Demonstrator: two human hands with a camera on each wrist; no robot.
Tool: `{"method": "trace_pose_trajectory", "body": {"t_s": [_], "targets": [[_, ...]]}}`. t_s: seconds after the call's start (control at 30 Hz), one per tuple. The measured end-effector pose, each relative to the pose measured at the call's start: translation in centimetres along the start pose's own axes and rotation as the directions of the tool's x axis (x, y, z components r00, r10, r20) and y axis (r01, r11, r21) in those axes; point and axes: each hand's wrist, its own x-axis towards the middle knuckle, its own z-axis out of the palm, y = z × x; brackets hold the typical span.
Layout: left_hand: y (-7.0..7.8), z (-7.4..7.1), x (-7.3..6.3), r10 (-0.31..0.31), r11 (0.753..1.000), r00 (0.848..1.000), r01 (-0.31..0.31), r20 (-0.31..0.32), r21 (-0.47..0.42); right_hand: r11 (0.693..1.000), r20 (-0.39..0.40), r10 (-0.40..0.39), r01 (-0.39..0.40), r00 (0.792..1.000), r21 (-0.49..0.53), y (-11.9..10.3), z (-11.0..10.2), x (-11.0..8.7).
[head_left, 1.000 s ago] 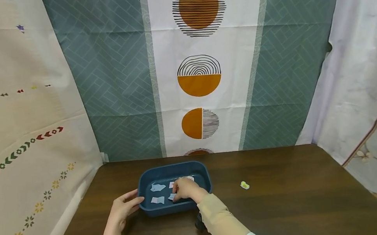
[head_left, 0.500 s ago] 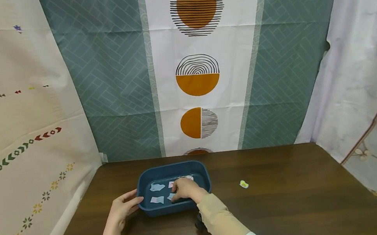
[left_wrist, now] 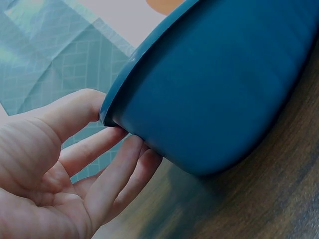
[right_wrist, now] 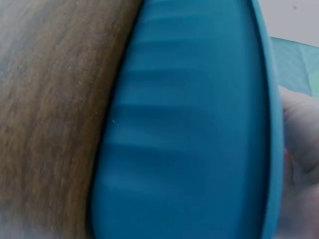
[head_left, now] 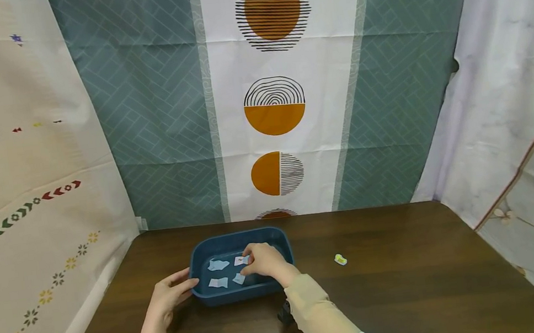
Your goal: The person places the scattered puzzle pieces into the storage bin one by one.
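Note:
A dark blue rectangular tray (head_left: pixel 230 298) lies on the table with several small pale paper-like pieces in it. My left hand (head_left: pixel 168 298) grips its left end. In the left wrist view the thumb lies at the rim and the fingers (left_wrist: pixel 114 172) press the outer wall from below. My right hand (head_left: pixel 266 261) hovers over the tray's right part, thumb and forefinger apart. Between them and the left side lie a light blue piece (head_left: pixel 238 279) and a white-and-blue piece (head_left: pixel 241 260). Tray wall (right_wrist: pixel 184 119) hides the right fingertips in the right wrist view.
A small yellow-and-white piece (head_left: pixel 341 259) lies on the brown wooden table (head_left: pixel 388 296) right of the tray. Patterned cloths (head_left: pixel 156 119) hang behind the table and along both sides.
My right hand has lifted a little off the light blue piece and its thumb and forefinger have spread. The left hand keeps its hold on the tray. The head view has shifted slightly.

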Motion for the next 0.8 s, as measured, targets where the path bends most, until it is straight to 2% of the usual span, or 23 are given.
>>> {"method": "trace_pose_trajectory", "body": {"t_s": [0.2, 0.43, 0.63, 0.8], "targets": [[0.1, 0.0, 0.0, -0.002, 1.0, 1.0, 0.002, 0.006, 0.01, 0.998, -0.048, -0.011, 0.014, 0.999, 0.065, 0.2, -1.2, -0.9], [0.0, -0.1, 0.1, -0.011, 1.0, 1.0, 0.011, 0.003, 0.02, 0.998, -0.118, -0.019, 0.025, 0.993, 0.056, 0.9, -2.8, -1.6], [-0.1, 0.0, 0.3, -0.012, 1.0, 1.0, 0.012, 0.003, 0.023, 0.998, -0.185, -0.011, 0.023, 0.983, 0.062, 2.3, -4.5, -2.5], [-0.1, -0.1, 0.3, -0.009, 1.0, 1.0, 0.009, 0.008, 0.026, 0.997, -0.251, 0.031, -0.011, 0.968, 0.081, 3.8, -5.9, -3.2]]}}
